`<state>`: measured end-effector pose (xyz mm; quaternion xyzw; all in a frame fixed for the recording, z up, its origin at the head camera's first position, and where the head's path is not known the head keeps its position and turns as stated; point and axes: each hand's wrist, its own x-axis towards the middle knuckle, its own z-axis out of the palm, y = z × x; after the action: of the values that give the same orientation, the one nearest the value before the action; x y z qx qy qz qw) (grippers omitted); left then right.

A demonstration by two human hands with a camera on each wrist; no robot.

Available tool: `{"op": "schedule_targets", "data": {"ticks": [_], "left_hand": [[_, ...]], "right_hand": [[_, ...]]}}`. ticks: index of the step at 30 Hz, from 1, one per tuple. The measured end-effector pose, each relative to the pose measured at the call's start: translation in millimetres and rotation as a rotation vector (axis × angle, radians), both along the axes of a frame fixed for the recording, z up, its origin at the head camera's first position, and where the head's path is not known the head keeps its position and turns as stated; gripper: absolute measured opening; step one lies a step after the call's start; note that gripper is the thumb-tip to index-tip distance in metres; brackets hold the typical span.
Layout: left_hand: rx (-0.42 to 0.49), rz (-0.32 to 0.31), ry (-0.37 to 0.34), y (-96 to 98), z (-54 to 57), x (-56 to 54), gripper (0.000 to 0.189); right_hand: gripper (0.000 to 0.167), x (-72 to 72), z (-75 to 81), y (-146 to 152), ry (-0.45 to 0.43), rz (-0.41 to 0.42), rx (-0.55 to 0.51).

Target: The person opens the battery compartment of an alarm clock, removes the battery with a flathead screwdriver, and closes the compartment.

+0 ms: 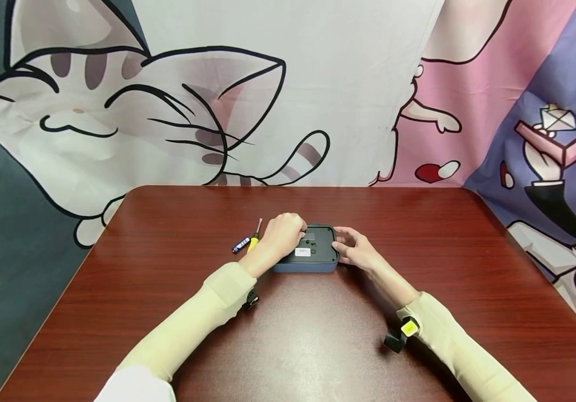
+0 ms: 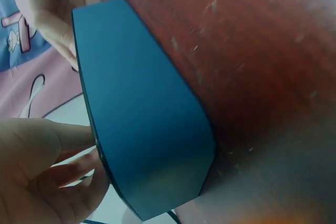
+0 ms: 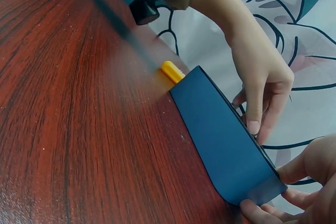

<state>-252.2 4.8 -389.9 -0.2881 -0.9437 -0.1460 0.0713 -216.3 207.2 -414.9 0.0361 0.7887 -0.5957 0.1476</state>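
Note:
A blue box-shaped device (image 1: 305, 268) lies on the table with its dark panel (image 1: 322, 245) facing up. That panel carries a white label (image 1: 303, 252) and a few small dark holes or screws. My left hand (image 1: 281, 235) reaches over the device's left part, fingers bent down onto the panel. Whether the fingertips pinch something small there is hidden. At the other end my right hand (image 1: 360, 254) grips the device, thumb on the top edge and fingers (image 3: 254, 212) against the end wall.
Left of the device lie a screwdriver (image 1: 254, 242) with a yellow handle and a blue-and-white cylinder (image 1: 241, 245) that looks like a battery. The reddish-brown table (image 1: 288, 335) ends at a cartoon-printed cloth (image 1: 358, 84) behind.

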Motion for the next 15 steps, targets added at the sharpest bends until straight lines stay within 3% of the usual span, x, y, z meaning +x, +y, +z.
{"op": "schedule_targets", "data": {"ticks": [15], "left_hand": [[-0.152,-0.036,0.245,-0.3,-11.9,26.2,0.019]], "right_hand": [[0.051,1.0,-0.3,-0.8,0.009,0.0,-0.02]]}}
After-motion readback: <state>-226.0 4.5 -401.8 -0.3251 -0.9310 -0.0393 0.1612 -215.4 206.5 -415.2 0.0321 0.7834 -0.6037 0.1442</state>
